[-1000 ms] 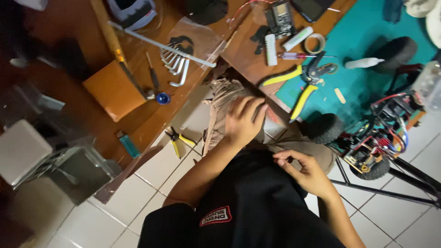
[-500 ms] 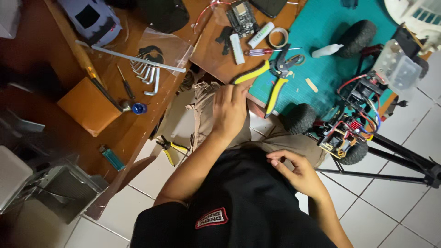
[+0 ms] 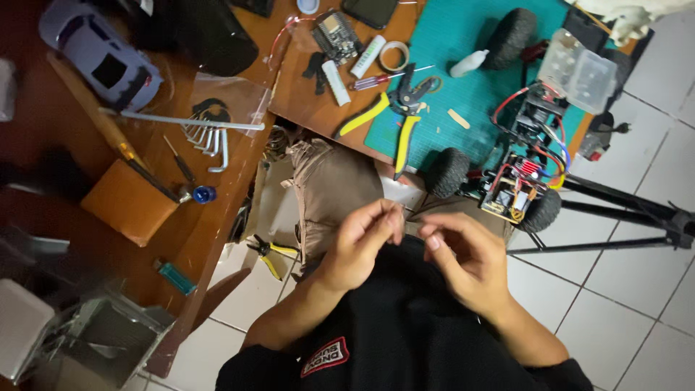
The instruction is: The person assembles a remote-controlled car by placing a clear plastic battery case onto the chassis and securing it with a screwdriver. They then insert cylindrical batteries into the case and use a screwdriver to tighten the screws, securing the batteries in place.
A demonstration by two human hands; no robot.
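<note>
My left hand (image 3: 360, 242) and my right hand (image 3: 463, 262) are raised close together in front of my black shirt, above my khaki-trousered knee (image 3: 329, 188). The left fingertips are pinched together and nearly touch the right index finger. Whether anything small sits between them is hidden. Nearest on the table edge lie yellow-handled pliers (image 3: 394, 119) on a teal cutting mat (image 3: 463, 43). A model car chassis (image 3: 517, 174) with coloured wires and black tyres overhangs the mat's near edge to the right of my hands.
On the brown table lie hex keys (image 3: 210, 137), an orange block (image 3: 127, 203), a pale model car body (image 3: 98, 54), a tape roll (image 3: 394, 54) and a teal lighter (image 3: 174, 276). Small yellow pliers (image 3: 268, 253) lie on the white tiled floor. Black tripod legs (image 3: 622, 210) stand at right.
My left hand drew back from the table edge near the yellow pliers and met my right hand in front of my chest. The view shifted to the right.
</note>
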